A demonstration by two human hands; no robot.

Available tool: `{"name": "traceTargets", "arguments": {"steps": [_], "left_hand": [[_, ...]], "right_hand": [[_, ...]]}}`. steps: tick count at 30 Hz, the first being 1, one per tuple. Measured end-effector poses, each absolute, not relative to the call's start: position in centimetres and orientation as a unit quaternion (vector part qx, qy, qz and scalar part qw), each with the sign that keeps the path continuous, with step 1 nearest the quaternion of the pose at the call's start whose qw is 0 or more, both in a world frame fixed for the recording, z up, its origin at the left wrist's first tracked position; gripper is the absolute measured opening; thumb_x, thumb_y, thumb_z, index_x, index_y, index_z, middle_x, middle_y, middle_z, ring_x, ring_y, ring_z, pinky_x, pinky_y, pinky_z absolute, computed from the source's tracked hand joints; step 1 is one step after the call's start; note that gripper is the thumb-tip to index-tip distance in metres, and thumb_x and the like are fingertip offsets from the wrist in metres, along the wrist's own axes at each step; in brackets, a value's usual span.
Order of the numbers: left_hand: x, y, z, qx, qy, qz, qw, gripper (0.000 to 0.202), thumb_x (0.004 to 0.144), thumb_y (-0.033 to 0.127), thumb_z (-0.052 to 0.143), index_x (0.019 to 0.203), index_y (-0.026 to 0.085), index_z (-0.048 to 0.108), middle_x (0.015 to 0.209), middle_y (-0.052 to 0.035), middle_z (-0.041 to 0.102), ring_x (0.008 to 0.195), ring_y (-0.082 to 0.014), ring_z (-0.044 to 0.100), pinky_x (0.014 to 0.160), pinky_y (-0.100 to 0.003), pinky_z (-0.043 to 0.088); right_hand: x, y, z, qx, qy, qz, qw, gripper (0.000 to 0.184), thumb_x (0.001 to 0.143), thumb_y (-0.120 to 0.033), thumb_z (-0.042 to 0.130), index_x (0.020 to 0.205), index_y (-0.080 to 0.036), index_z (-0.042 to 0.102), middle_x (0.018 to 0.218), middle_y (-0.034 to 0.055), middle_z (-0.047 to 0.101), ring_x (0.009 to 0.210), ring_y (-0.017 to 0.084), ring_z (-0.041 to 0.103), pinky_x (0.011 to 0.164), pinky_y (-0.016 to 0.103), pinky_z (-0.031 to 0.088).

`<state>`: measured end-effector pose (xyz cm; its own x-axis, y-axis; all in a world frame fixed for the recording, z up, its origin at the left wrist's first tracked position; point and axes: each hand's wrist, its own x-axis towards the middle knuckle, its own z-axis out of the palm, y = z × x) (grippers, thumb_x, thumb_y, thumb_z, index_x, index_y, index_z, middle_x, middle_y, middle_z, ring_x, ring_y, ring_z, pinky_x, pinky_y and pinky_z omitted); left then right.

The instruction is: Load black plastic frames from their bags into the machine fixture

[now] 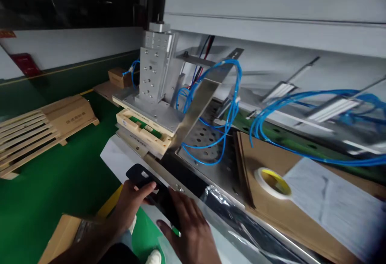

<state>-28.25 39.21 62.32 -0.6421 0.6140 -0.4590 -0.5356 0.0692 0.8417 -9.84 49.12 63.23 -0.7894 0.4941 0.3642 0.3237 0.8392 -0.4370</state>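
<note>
A long, flat black piece (164, 201) with a rounded far end and small pale patches is held in front of me, tilted. My left hand (129, 203) grips its left side, with the thumb lying on its upper face. My right hand (193, 229) is closed around its near right end, fingers over the far edge and thumb on the near side. What the piece exactly is, I cannot make out. Just beyond it stands a cream fixture block (141, 133) beneath a metal press unit (153, 67).
Coiled blue air tubing (232, 111) loops over the perforated metal plate (205, 141). To the right, a tape roll (273, 182) and paper sheets (334, 203) rest on brown cardboard (256, 159). Clear plastic film (223, 199) lies along the bench edge. A wooden pallet (27, 139) sits at left.
</note>
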Motion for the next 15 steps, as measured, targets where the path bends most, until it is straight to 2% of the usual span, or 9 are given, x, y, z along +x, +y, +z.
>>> {"name": "traceTargets", "arguments": {"steps": [2,5,7,9,12,15], "left_hand": [[-31.1,40.1,62.8,0.023,0.587,0.695,0.414,0.085,0.050,0.074,0.100,0.099,0.009,0.076,0.092,-0.0179,0.081,0.083,-0.0327,0.079,0.067,-0.037,0.066],[-35.5,40.7,63.1,0.023,0.566,0.714,0.411,0.096,0.056,0.090,0.088,0.108,0.010,0.074,0.105,-0.0214,0.080,0.093,-0.0346,0.079,0.068,-0.038,0.067],[-37.8,40.3,62.6,0.029,0.564,0.717,0.409,0.100,0.063,0.094,0.080,0.121,0.013,0.071,0.117,-0.0206,0.079,0.099,-0.0332,0.079,0.071,-0.038,0.067],[-39.3,39.3,61.3,0.047,0.578,0.703,0.412,0.098,0.065,0.092,0.081,0.126,0.016,0.069,0.121,-0.0194,0.078,0.099,-0.0313,0.078,0.074,-0.039,0.067],[-39.7,37.6,58.0,0.086,0.601,0.666,0.433,0.091,0.067,0.089,0.082,0.119,0.015,0.071,0.111,-0.0179,0.077,0.090,-0.0283,0.076,0.070,-0.037,0.063],[-39.3,36.6,54.8,0.106,0.606,0.633,0.469,0.090,0.069,0.089,0.080,0.117,0.014,0.071,0.099,-0.0149,0.076,0.081,-0.0250,0.073,0.065,-0.033,0.058]], "right_hand": [[-14.4,50.0,62.8,-0.170,-0.950,0.031,0.262,0.061,0.109,-0.049,0.055,0.162,-0.020,0.051,0.128,0.0186,0.077,0.111,0.034,0.078,0.090,0.049,0.069],[-20.3,52.4,62.5,-0.144,-0.952,-0.055,0.265,0.058,0.112,-0.042,0.046,0.163,-0.013,0.045,0.128,0.0206,0.075,0.113,0.033,0.074,0.093,0.048,0.067],[-23.8,54.5,62.5,-0.148,-0.952,-0.076,0.259,0.058,0.113,-0.042,0.044,0.161,-0.010,0.046,0.127,0.0221,0.074,0.114,0.034,0.072,0.095,0.049,0.065],[-27.0,56.7,62.5,-0.164,-0.952,-0.094,0.240,0.058,0.112,-0.043,0.044,0.159,-0.008,0.048,0.125,0.0231,0.074,0.112,0.035,0.071,0.096,0.050,0.063],[-30.9,59.7,62.5,-0.189,-0.953,-0.100,0.214,0.060,0.112,-0.047,0.046,0.155,-0.006,0.052,0.131,0.0262,0.072,0.122,0.037,0.069,0.105,0.054,0.059],[-33.2,62.1,62.8,-0.218,-0.953,-0.019,0.209,0.054,0.112,-0.048,0.044,0.141,-0.008,0.065,0.128,0.0262,0.075,0.122,0.038,0.070,0.107,0.057,0.058]]}}
